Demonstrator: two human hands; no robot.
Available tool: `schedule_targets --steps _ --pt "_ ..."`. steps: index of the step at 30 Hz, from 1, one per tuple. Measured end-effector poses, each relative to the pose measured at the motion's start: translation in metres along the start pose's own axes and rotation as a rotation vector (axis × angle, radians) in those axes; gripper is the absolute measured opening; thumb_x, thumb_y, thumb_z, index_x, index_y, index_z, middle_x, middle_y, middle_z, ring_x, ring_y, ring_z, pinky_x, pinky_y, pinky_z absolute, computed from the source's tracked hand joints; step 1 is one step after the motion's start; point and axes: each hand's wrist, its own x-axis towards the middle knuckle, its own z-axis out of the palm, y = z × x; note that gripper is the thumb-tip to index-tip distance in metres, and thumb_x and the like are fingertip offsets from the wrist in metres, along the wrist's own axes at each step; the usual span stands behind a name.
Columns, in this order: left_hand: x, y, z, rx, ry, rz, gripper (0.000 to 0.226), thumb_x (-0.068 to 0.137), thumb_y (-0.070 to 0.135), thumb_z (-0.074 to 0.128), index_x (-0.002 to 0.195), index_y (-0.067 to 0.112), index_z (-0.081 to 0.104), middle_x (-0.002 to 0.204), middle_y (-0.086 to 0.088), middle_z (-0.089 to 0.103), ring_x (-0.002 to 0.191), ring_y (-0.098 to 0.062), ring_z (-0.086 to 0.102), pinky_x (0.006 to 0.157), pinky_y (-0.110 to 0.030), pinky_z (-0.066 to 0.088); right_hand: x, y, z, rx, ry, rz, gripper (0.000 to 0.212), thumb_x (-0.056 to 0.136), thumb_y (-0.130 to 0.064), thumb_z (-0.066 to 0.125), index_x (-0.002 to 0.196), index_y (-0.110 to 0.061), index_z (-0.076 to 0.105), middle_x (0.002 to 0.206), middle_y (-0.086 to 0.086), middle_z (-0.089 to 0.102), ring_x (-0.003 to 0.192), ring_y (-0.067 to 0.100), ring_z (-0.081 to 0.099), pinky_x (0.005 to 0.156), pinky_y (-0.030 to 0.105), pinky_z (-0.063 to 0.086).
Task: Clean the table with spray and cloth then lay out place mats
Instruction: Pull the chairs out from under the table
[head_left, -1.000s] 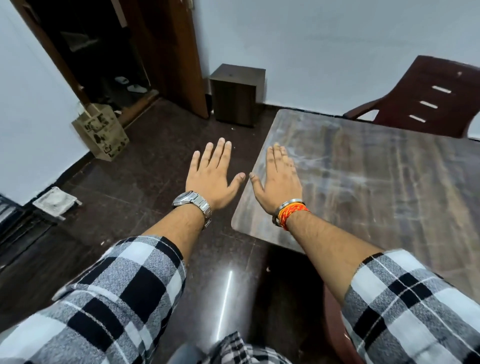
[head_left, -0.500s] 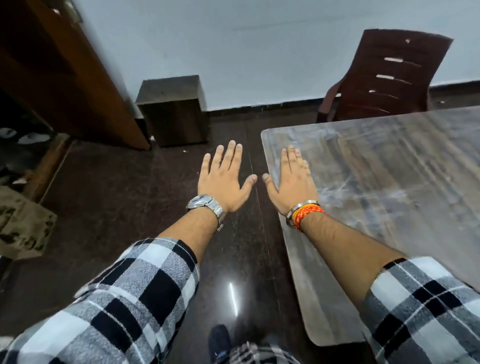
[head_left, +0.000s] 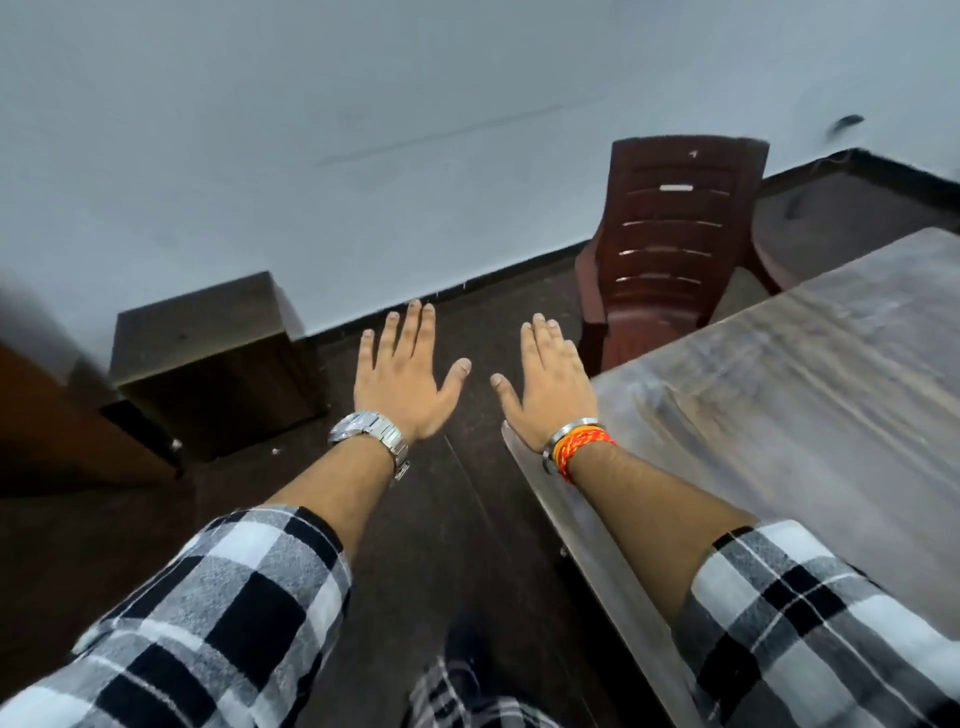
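Observation:
The wood-grain table (head_left: 810, 415) fills the right side, its near corner just right of my right wrist. My left hand (head_left: 405, 379) is stretched forward over the dark floor, palm down, fingers straight and spread, with a silver watch on the wrist. My right hand (head_left: 550, 384) is held out beside it, flat and empty, at the table's left corner, with a bangle and orange thread on the wrist. Neither hand holds anything. No spray bottle, cloth or place mats are in view.
A dark red plastic chair (head_left: 670, 249) stands at the table's far end against the white wall. A small dark wooden box (head_left: 213, 364) sits on the floor at the left. A wooden door edge (head_left: 57, 436) is at the far left.
The view has swung to the right and tilted: the table now lies further right and the chair nearer the middle. Both hands stay flat and empty, now slightly wider apart.

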Motion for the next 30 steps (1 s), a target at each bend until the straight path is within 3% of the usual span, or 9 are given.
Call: schedule_targets --steps 9,18,23,30 --pt "0.249 -0.041 -0.008 0.018 -0.074 0.215 0.079 0.104 0.063 0.022 0.165 0.023 -0.007 0.174 0.001 -0.01 0.16 -0.023 -0.009 0.126 -0.047 -0.01 0.21 0.007 0.031 -0.02 0.049 0.23 0.076 0.096 -0.052 0.034 0.151 -0.006 0.01 0.16 0.013 0.005 0.148 0.025 0.001 0.12 0.038 0.006" --pt "0.52 -0.017 0.015 -0.006 -0.111 0.579 0.077 0.104 0.062 0.023 0.165 0.025 -0.007 0.174 0.003 -0.011 0.16 -0.021 -0.009 0.125 -0.046 -0.012 0.414 0.071 0.059 -0.071 0.162 0.567 0.077 0.095 -0.052 0.036 0.15 -0.004 0.013 0.16 0.014 0.008 0.147 0.028 0.005 0.119 0.041 0.01" --pt "0.639 0.019 0.016 0.01 -0.143 0.741 0.076 0.105 0.059 0.024 0.166 0.024 -0.004 0.174 0.003 -0.009 0.16 -0.02 -0.008 0.125 -0.046 -0.011 0.496 0.105 0.06 -0.045 0.198 0.753 0.077 0.095 -0.052 0.037 0.151 -0.005 0.012 0.16 0.013 0.007 0.147 0.028 0.006 0.119 0.04 0.01" --pt "0.803 0.121 0.054 0.052 -0.161 1.001 0.073 0.106 0.058 0.022 0.165 0.026 -0.005 0.174 0.005 -0.012 0.16 -0.019 -0.008 0.125 -0.045 -0.012 0.614 0.212 0.072 -0.106 0.261 0.958 0.078 0.095 -0.053 0.035 0.151 -0.004 0.01 0.159 0.016 0.006 0.147 0.029 0.006 0.119 0.04 0.012"
